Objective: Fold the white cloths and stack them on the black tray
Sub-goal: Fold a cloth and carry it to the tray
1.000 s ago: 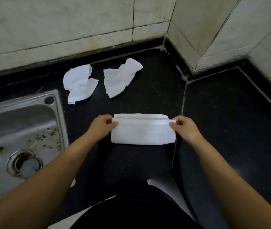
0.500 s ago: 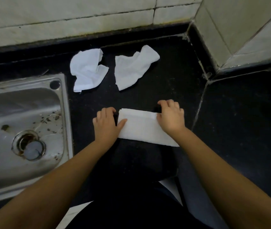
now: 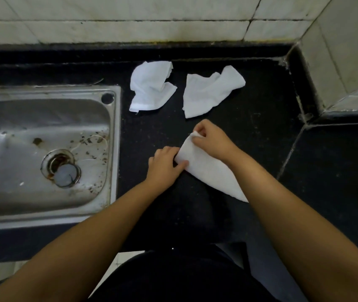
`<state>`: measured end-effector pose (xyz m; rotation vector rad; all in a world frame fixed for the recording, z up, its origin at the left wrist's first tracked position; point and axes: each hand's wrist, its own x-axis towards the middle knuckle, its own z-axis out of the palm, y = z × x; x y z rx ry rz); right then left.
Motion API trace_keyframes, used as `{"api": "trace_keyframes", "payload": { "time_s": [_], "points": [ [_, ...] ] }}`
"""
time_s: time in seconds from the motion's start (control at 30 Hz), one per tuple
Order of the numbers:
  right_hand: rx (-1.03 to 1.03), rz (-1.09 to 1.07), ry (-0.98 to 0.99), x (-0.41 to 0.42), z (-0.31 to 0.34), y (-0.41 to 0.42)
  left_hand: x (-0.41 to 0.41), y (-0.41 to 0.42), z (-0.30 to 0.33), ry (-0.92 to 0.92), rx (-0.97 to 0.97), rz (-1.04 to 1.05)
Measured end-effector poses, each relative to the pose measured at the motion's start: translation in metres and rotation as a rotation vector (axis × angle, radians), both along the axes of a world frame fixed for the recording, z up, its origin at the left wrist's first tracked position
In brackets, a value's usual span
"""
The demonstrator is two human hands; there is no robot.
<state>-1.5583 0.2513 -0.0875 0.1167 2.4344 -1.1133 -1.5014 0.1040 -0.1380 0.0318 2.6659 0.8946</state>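
Folded cloth [image 3: 208, 171] is lying diagonally, upper left to lower right of centre; right hand [image 3: 212, 139] is pinching its upper corner; left hand [image 3: 165, 165] is gripping the left end.

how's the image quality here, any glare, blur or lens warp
Head view: dim, soft light, no hard shadows. The steel sink shows dull sheen, no harsh glare. The three white cloths, including the one being folded, are bright and nearly washed out. Wide-angle warp bends the wall tiles and stretches the forearms at the bottom. Hands look slightly soft.
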Motion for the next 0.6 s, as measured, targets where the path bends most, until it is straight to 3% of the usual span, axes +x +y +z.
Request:
{"api": "trace_keyframes", "payload": {
  "time_s": [0.17,0.37,0.5,0.6],
  "points": [
    [-0.081,-0.158,0.293,0.0,0.055,0.049,-0.047,0.016,0.061,0.207,0.43,0.072],
    [-0.151,-0.262,0.602,0.022,0.109,0.077,-0.056,0.03,0.133,0.503,0.594,-0.053],
    [-0.25,-0.218,0.537,0.059,0.094,0.07,-0.024,0.008,0.114,0.411,0.624,-0.135],
    [-0.222,-0.162,0.33,0.088,0.055,0.062,0.0,-0.013,0.076,0.173,0.533,-0.155]
  ]
}}
